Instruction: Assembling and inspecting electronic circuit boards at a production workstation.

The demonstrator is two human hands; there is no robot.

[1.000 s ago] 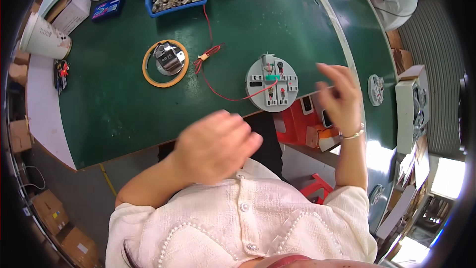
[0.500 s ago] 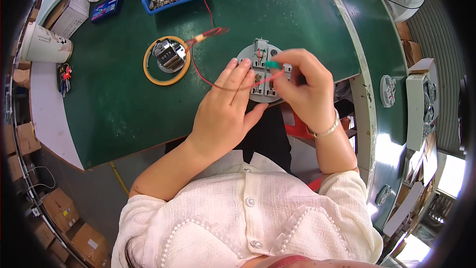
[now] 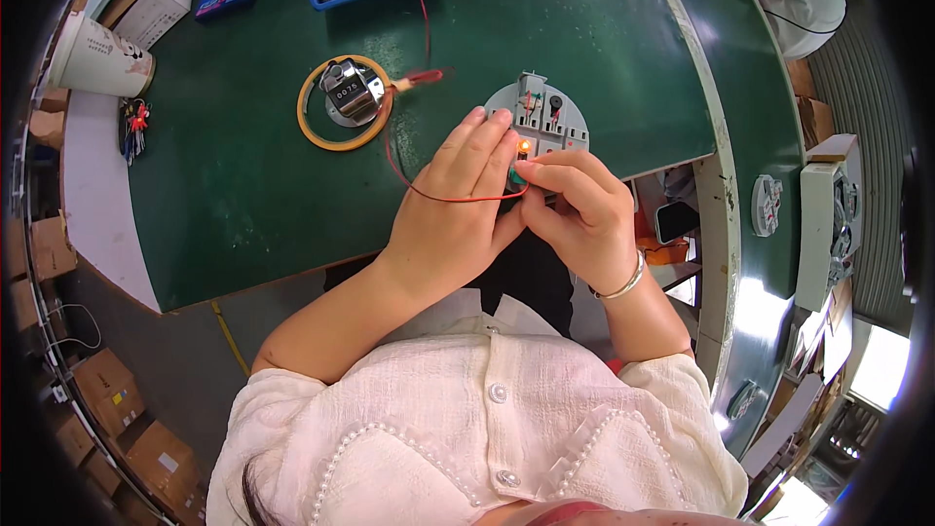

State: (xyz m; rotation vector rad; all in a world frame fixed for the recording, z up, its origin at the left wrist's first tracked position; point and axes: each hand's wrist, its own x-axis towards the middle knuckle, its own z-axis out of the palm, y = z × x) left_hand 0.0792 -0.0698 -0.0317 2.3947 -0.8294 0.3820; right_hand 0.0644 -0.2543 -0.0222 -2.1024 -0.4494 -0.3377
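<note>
A round grey plastic base [image 3: 577,124] with small electrical parts sits at the table's near edge. My left hand [image 3: 458,200] lies over its left side, fingers stretched and close together, thumb toward the near edge. My right hand [image 3: 582,206] pinches a green connector [image 3: 516,175] against the near part of the base. A red wire [image 3: 443,198] runs from the connector, looping left past my left hand. Just above the connector a small bulb [image 3: 525,147] glows orange. My fingers hide the contact point and much of the base's near half.
A metal tally counter [image 3: 355,93] stands inside a yellow tape roll [image 3: 310,127]. Behind it is a blue bin [image 3: 375,2] of small metal parts. A paper cup [image 3: 100,56] and box [image 3: 156,2] stand left. Another person [image 3: 801,0] is at the far right.
My right hand has lowered the green connector toward me onto the base, and the bulb has lit up. My left hand stays on the base. The view has shifted slightly.
</note>
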